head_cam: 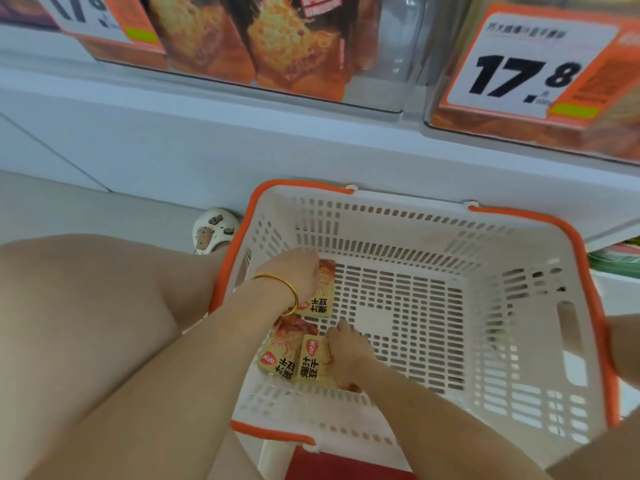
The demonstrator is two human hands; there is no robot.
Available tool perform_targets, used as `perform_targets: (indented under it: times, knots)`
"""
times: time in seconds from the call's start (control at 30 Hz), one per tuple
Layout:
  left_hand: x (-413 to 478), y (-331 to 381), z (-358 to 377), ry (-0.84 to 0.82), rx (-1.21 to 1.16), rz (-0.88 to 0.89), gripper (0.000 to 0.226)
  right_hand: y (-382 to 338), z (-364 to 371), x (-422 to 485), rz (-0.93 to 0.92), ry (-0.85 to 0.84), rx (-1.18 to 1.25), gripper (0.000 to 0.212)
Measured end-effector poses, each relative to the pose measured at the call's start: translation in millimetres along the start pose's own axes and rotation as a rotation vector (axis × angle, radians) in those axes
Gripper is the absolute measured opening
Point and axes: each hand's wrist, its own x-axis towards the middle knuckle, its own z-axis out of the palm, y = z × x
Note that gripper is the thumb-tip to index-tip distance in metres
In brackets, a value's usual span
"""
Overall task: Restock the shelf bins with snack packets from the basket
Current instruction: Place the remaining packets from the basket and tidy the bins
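A white basket with an orange rim stands below the shelf. Three yellow-and-orange snack packets lie at its left side. My left hand, with a gold bangle on the wrist, reaches in and grips the far packet at its left edge. My right hand lies over the right side of a near packet, its fingers curled at the packet's edge. Another packet lies beside it under my left forearm. Above, a clear shelf bin holds upright packets at its left; its right part looks empty.
A second bin at the upper right carries a 17.8 price tag. My bare leg fills the left, with a white shoe on the floor beyond it. Something red shows under the basket. Green packets sit at the right edge.
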Motion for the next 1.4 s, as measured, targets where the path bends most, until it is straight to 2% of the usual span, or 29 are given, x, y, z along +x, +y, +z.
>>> perform_targets:
  times: [0.1, 0.2, 0.27, 0.33, 0.4, 0.5, 0.63, 0.77, 0.87, 1.0, 1.23, 1.4]
  knots:
    - [-0.3, 4.5, 4.9, -0.066, 0.004, 0.011, 0.022, 14.4, -24.0, -6.6, -0.033, 0.013, 0.223, 0.005]
    - [1.7, 14.3, 5.3, -0.098, -0.022, 0.02, 0.018, 40.3, -62.6, -28.9, -0.018, 0.045, 0.57, 0.013]
    - [-3.6, 27.7, -5.8, -0.123, -0.046, 0.043, 0.021, 56.5, -92.6, -54.1, 0.004, 0.095, 0.862, 0.004]
    - [-14.9, 43.4, -23.7, -0.123, -0.098, 0.101, 0.012, 69.0, -123.0, -80.4, -0.018, 0.141, 1.102, 0.015]
    - [-27.3, 57.3, -48.6, -0.064, -0.228, 0.164, 0.026, 76.4, -154.1, -108.0, -0.055, 0.224, 1.189, 0.018]
    - [-47.4, 86.1, -94.8, 0.116, -0.322, 0.291, 0.019, 84.2, -197.4, -152.5, -0.148, 0.464, 1.168, 0.02]
    - [-81.2, 133.8, -155.0, 0.329, -0.318, 0.478, 0.005, 94.6, -239.9, -213.4, -0.303, 0.809, 1.165, 0.027]
    - [-117.3, 174.6, -198.0, 0.625, -0.459, 0.667, 0.011, 98.4, -280.2, -263.4, -0.488, 1.234, 1.14, 0.021]
    - [-129.9, 193.0, -219.2, 0.828, -0.514, 0.791, 0.005, 100.3, -306.8, -281.8, -0.537, 1.451, 1.067, 0.022]
    - [-124.3, 205.7, -232.3, 0.974, -0.512, 0.797, 0.003, 104.7, -328.8, -282.1, -0.54, 1.53, 1.018, 0.022]
    - [-114.1, 207.0, -230.3, 1.011, -0.524, 0.774, 0.005, 111.5, -337.3, -279.8, -0.429, 1.55, 0.873, 0.024]
    - [-112.3, 211.6, -234.3, 1.047, -0.48, 0.801, 0.009, 114.6, -348.9, -292.2, -0.489, 1.578, 0.782, 0.039]
